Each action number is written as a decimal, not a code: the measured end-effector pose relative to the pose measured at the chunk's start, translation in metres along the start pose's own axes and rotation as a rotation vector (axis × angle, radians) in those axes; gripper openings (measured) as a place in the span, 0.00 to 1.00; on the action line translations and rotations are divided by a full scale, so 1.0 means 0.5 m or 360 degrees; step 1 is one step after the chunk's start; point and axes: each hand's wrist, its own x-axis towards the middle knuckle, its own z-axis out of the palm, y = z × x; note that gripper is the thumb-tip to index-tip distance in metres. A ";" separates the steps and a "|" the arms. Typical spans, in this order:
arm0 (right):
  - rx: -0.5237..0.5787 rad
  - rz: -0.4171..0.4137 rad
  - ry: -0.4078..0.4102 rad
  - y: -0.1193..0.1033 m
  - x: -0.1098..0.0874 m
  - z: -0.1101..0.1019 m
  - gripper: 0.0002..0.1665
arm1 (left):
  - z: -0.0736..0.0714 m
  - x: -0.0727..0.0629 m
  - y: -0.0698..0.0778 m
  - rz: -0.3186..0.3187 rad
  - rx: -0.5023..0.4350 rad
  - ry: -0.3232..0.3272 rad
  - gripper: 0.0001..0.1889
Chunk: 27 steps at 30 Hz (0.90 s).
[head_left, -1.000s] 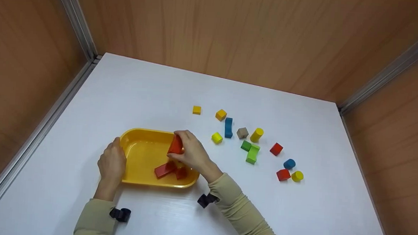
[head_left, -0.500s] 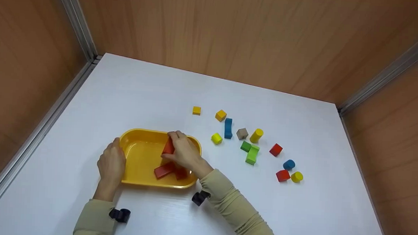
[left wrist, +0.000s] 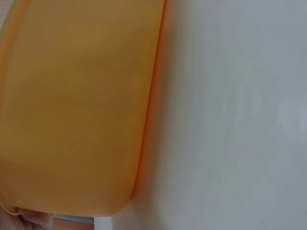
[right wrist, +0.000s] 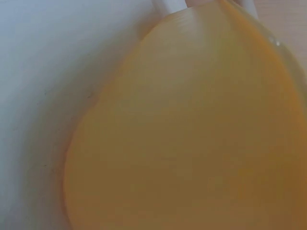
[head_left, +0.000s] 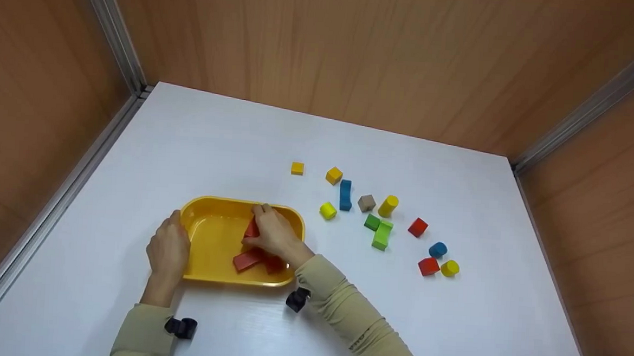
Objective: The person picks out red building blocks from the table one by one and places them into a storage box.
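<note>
A yellow plastic tray (head_left: 210, 243) sits on the white table in the head view. My left hand (head_left: 169, 247) grips its left end by the rim; a few fingertips (left wrist: 36, 218) show at the rim in the left wrist view. Low inside the tray's right half, my right hand (head_left: 277, 233) pinches a red block (head_left: 251, 229) between thumb and fingers, which cover part of it. Just below that hand lie a red oblong block (head_left: 246, 261) and another red block (head_left: 273, 264), partly overlapped by the hand. The tray's outer wall (right wrist: 182, 134) fills most of the right wrist view.
Right of the tray several loose toy blocks are scattered: yellow cubes (head_left: 334, 175), a blue curved block (head_left: 345, 195), a yellow cylinder (head_left: 388, 206), green blocks (head_left: 382, 235), red cubes (head_left: 418, 227) and a blue cylinder (head_left: 437, 249). Wood panels (head_left: 329, 48) wall the table.
My right hand has moved left and lower into the tray with the red block in its fingers. My left hand and the tray stay where they were.
</note>
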 end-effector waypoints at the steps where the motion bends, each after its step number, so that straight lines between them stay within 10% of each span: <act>1: -0.0025 0.0000 -0.0003 0.000 0.001 0.002 0.38 | 0.000 0.000 -0.001 0.0001 0.0000 0.0003 0.17; 27: -0.0415 0.0071 -0.0004 -0.013 0.002 0.042 0.35 | 0.000 0.001 0.000 0.0009 -0.0027 0.0006 0.17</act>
